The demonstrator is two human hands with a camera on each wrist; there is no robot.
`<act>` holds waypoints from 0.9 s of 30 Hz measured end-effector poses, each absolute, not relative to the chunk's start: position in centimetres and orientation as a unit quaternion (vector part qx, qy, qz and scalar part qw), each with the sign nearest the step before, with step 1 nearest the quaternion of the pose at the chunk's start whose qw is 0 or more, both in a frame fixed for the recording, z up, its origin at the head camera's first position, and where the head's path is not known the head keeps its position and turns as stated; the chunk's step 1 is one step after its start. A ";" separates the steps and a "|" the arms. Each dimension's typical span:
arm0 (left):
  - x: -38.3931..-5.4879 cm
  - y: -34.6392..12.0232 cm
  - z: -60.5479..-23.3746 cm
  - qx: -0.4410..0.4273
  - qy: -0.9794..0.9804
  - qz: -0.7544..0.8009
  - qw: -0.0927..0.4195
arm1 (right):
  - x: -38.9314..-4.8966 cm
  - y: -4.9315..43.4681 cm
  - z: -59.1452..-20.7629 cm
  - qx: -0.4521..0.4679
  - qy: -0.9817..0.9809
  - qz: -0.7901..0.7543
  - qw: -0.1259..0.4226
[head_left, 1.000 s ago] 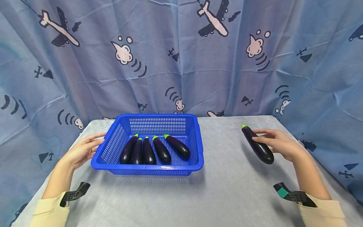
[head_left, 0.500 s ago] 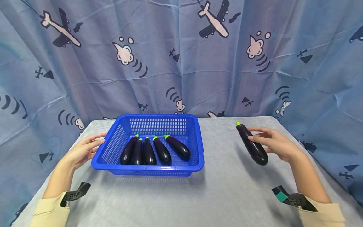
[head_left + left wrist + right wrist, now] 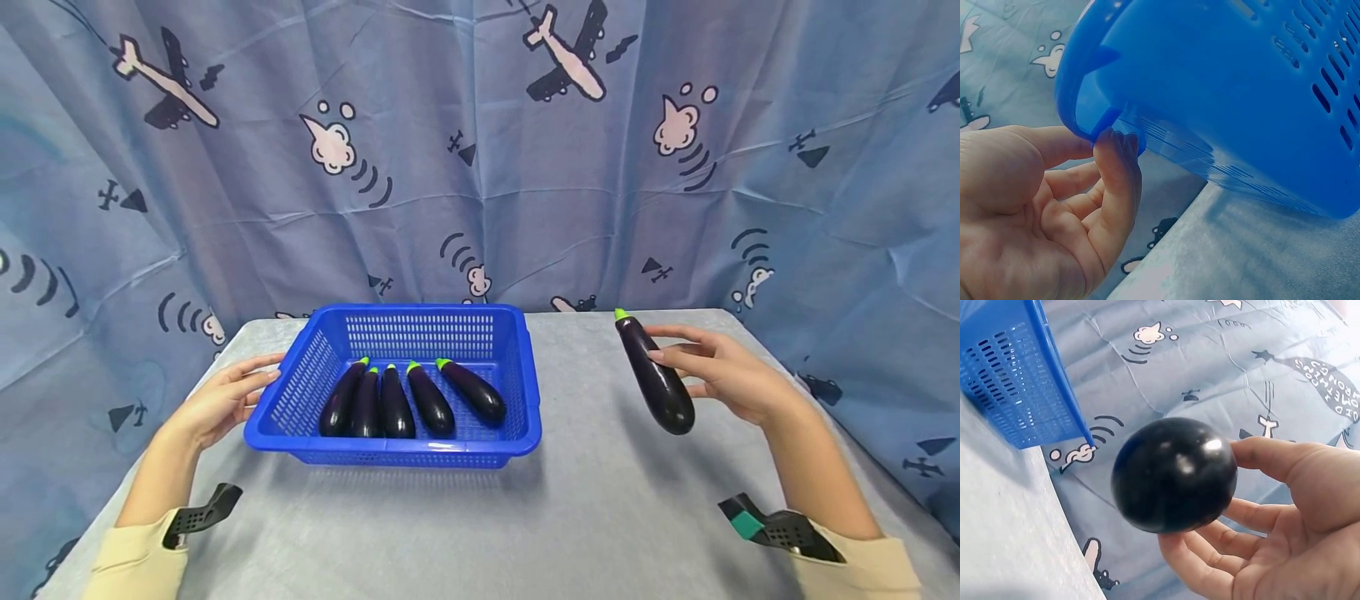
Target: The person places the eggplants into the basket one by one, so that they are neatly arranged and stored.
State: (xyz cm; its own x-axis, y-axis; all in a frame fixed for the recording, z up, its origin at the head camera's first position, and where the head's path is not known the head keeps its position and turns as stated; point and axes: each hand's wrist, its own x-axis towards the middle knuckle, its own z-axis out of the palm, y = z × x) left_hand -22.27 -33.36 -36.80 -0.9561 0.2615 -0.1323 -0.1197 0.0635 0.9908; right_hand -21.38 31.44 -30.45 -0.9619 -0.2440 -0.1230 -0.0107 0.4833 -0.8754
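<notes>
My right hand (image 3: 723,375) holds a dark purple eggplant (image 3: 654,377) between thumb and fingers, above the right part of the table. Its green stem end points up and away, and its round bottom (image 3: 1175,475) faces the right wrist camera. On the left, my left hand (image 3: 217,402) pinches the rim of a blue plastic basket (image 3: 393,446). In the left wrist view thumb and fingers (image 3: 1116,181) close on that rim from both sides. Several eggplants (image 3: 431,400) lie inside the basket, most with their green ends toward the back.
The basket stands on a pale grey table (image 3: 450,533), left of its middle. A blue curtain (image 3: 480,150) printed with planes and clouds hangs behind the table and along its sides. Black straps (image 3: 787,529) sit on both wrists.
My right hand has carried the eggplant a little left toward the basket and slightly upward, and the eggplant stands steeper in view. My left hand stays at the basket's rim.
</notes>
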 end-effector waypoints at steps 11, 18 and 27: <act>-22.3 -33.4 -36.8 0.051 0.718 0.680 0.140 | -21.8 28.2 -28.7 -0.093 0.850 -0.505 0.119; -22.3 -33.4 -36.9 0.053 0.717 0.681 0.140 | -22.6 25.8 -27.4 -0.102 0.854 -0.497 0.118; -22.4 -33.5 -37.0 0.059 0.709 0.688 0.142 | -23.5 23.4 -26.6 -0.107 0.847 -0.503 0.134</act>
State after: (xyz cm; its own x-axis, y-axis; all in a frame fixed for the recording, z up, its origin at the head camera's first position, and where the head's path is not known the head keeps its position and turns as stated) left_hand -22.39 -33.49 -36.96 -0.9529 0.2788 -0.1195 -0.1112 0.0453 0.9928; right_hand -23.45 23.44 -26.62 -0.9411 -0.3161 -0.1202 -0.0454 0.4704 -0.8813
